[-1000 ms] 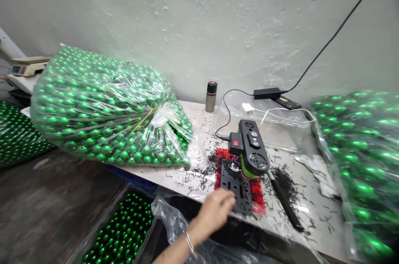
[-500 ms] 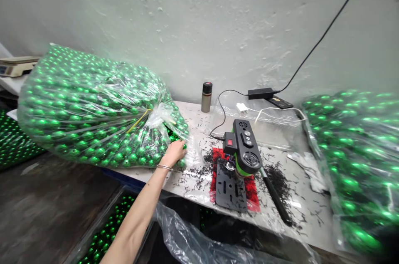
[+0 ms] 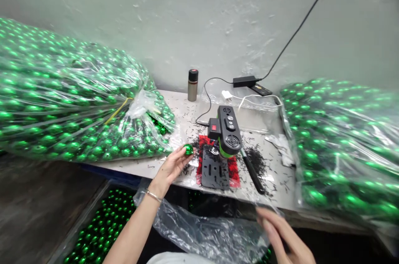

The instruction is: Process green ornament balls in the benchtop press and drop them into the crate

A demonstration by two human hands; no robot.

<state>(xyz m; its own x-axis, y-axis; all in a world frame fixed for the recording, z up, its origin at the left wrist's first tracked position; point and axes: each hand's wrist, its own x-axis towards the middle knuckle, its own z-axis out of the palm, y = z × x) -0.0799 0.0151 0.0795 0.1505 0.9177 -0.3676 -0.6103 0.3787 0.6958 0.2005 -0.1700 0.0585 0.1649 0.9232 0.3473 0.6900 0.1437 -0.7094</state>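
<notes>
Fingers (image 3: 180,152) of the left hand (image 3: 170,169) pinch one green ball (image 3: 188,149).

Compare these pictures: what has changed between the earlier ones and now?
The left hand went from near the black plate to the left bag, then moved right, away from it, now holding a green ball. The right hand has come into view; whether it holds anything is unclear. The machine, bottle and left bag stayed in place.

machine (image 3: 229,131) on table (image 3: 171,98) | ball (image 3: 188,149) left | bag (image 3: 75,102) farther left | bottle (image 3: 193,87) behind | second bag (image 3: 339,151) right
</notes>
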